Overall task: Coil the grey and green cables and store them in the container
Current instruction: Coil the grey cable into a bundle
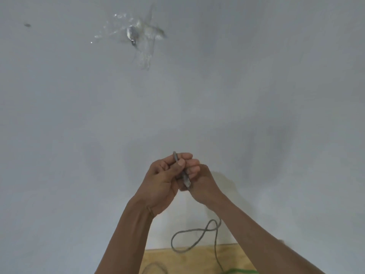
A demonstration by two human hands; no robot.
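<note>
Both hands meet at lower centre of the frame, clenched together on the grey cable (194,233). The left hand (161,186) pinches its upper stretch under the thumb; the right hand (199,182) closes its grip around the plug end, though blur hides exactly how. Below the wrists the cable hangs in a loose loop down to the wooden counter (189,258). A green cable (240,271) shows at the bottom edge.
</note>
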